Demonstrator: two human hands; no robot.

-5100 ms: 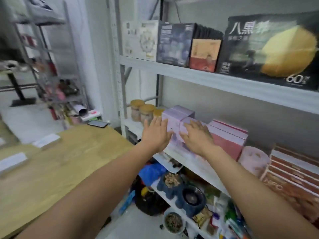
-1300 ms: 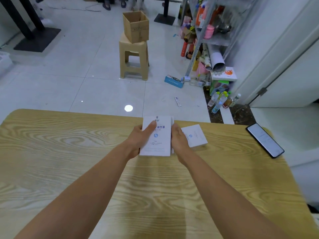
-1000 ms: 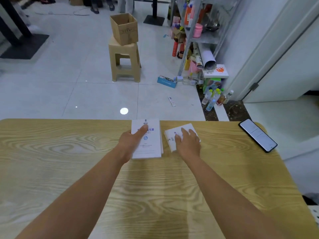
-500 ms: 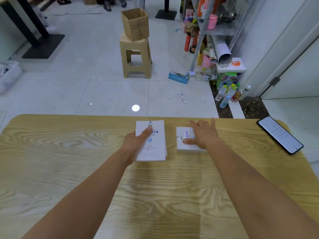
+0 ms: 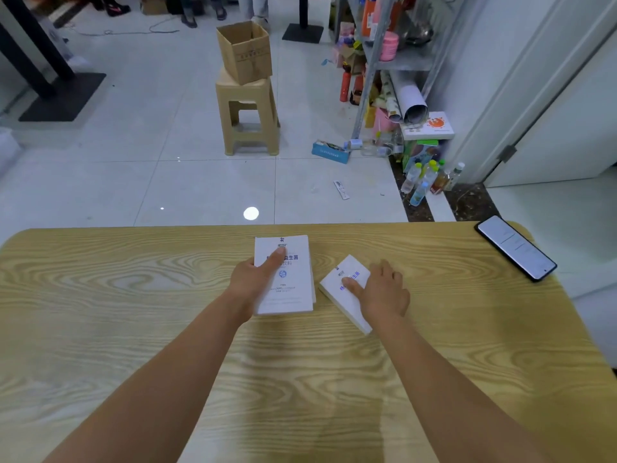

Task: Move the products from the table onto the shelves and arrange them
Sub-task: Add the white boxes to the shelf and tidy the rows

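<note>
Two flat white boxes, blue-printed

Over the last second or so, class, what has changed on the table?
The right hand left the larger white box, took hold of the smaller white box and turned it askew. The left hand keeps holding the larger white box; the phone stays put.

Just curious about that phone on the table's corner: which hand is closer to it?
Right. The right hand holds the angled white box, bare table between it and the phone; the left hand holds the other white box, farther left.
</note>
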